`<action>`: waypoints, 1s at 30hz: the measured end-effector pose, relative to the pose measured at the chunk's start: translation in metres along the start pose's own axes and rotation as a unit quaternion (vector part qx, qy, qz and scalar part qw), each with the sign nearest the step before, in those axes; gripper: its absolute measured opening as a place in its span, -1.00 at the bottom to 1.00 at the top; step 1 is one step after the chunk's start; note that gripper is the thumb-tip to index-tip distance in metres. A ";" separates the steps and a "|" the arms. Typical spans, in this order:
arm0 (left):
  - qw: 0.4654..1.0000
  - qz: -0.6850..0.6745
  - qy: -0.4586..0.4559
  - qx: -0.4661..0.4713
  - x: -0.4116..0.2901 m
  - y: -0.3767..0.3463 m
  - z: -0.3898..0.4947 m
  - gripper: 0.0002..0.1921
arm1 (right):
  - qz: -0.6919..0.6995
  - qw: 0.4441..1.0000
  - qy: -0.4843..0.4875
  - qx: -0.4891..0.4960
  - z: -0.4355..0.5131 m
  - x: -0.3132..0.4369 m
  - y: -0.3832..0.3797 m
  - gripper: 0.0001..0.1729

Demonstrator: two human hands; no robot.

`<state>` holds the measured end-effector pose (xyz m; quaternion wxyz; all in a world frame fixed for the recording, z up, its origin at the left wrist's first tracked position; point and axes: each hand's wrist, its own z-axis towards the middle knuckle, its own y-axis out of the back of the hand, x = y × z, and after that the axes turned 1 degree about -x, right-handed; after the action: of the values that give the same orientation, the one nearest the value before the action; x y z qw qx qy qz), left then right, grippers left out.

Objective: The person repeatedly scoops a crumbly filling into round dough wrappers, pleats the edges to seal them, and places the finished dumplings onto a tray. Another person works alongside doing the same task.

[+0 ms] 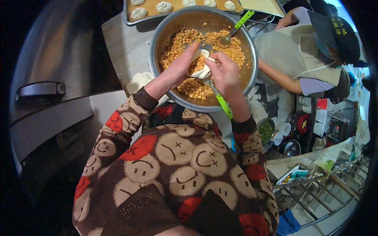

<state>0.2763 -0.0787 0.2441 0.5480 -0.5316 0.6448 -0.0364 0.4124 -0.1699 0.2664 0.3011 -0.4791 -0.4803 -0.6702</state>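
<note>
Above a large steel bowl [152, 56] of crumbly orange-brown filling [183, 39], my left hand [178, 65] cups a round dough wrapper [203, 53] with filling inside. The fingertips of my right hand [226, 70] pinch the wrapper's right edge, where some folds show. A spoon with a green handle [244, 19] leans on the bowl's upper right rim, its head in the filling. Another utensil with a green handle [223, 106] lies over the near rim, below my right hand; its head is partly hidden. White dough [140, 82] lies beside the bowl at the left, partly behind my left forearm.
A tray [127, 17] with several pleated buns [164, 7] stands beyond the bowl. Close at the right is a co-worker in a cap and apron [283, 53], an arm near the bowl's rim. Lower right are a container of chopped greens [265, 131], white containers [283, 127] and a metal rack [307, 203].
</note>
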 end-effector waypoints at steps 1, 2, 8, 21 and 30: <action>0.999 0.039 -0.003 -0.014 -0.001 -0.002 0.000 -0.43 | -0.012 1.000 -0.022 -0.002 0.000 0.002 0.000 -0.86; 0.997 0.074 -0.017 -0.015 -0.004 -0.002 0.002 -0.42 | 0.004 1.000 -0.018 0.003 0.001 0.003 0.000 -0.87; 0.995 0.098 -0.019 0.025 -0.020 -0.001 0.002 -0.22 | -0.057 0.997 0.047 -0.031 0.007 0.012 0.009 -0.88; 0.994 -0.072 -0.087 -0.011 0.014 -0.009 0.002 -0.37 | -0.137 0.984 0.106 -0.051 0.011 0.002 -0.009 -0.83; 0.990 0.086 -0.106 -0.044 -0.005 -0.013 0.013 -0.33 | -0.157 0.974 0.154 -0.048 0.016 0.015 -0.005 -0.80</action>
<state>0.2936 -0.0740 0.2508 0.5905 -0.4986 0.6273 0.0959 0.4085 -0.1525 0.2794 0.2393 -0.3024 -0.4648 -0.7970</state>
